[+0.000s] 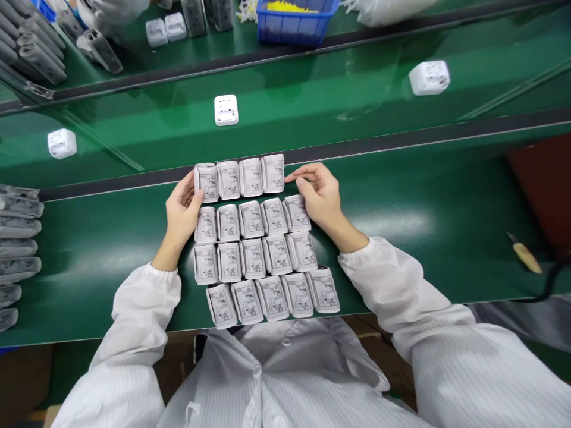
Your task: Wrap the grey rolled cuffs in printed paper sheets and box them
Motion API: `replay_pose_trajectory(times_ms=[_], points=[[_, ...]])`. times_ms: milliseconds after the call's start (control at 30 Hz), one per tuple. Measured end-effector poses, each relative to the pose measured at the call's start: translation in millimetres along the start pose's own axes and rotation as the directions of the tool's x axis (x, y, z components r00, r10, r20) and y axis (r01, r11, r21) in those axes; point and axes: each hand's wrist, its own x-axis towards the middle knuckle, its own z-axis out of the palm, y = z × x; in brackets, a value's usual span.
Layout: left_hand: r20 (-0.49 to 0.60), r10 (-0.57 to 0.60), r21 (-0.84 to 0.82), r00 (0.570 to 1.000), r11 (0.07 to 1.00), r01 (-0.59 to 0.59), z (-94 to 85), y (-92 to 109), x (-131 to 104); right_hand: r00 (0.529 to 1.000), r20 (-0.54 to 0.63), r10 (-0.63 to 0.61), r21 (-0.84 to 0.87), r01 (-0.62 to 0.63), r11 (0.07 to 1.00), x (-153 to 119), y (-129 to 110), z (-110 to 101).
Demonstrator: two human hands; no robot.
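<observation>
From my remote view, folded printed leaflets (252, 218) lie in four rows across a glossy green workbench (401, 226). The left hand (181, 208) touches the back row's left end; I can't tell whether its fingers grip. The right hand (321, 193) has fingers loosely parted at that row's other end. Beyond sit three white socket adapters (226, 110) and, farther back, a blue bin (289, 28).

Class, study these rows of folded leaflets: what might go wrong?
The nearest row of leaflets lies near the front edge of the bench; the right sleeve might knock one off. The left hand and right hand are at opposite ends of the farthest row; uneven pressure could skew it.
</observation>
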Motion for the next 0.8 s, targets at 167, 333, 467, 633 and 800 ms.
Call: replay_pose_trajectory(times_ms=[167, 333, 467, 633, 800], points=[[-0.012, -0.001, -0.002, 1.000, 1.000, 0.001, 1.0, 1.3, 0.4, 1.000, -0.017, -0.012, 0.001, 0.012, 1.000, 0.2, -1.6, 1.0], [-0.009, -0.010, -0.004, 1.000, 1.000, 0.010, 1.1, 2.3, 0.7, 1.000, -0.024, -0.002, -0.023, 0.002, 1.000, -0.2, -4.1, 1.4], [-0.004, -0.015, -0.006, 1.000, 1.000, 0.015, 0.7, 1.3, 0.7, 1.000, -0.017, -0.018, -0.023, 0.017, 1.000, -0.2, -4.2, 0.7], [-0.018, 0.017, 0.003, 1.000, 1.000, -0.016, 0.8, -2.0, 0.7, 0.999, -0.010, -0.039, -0.011, 0.038, 0.999, 0.0, -3.5, 0.6], [-0.011, 0.034, 0.007, 0.999, 0.999, -0.034, -0.5, -5.0, 1.4, 0.999, 0.001, -0.033, -0.021, 0.033, 0.999, -0.2, -2.8, -1.1]])
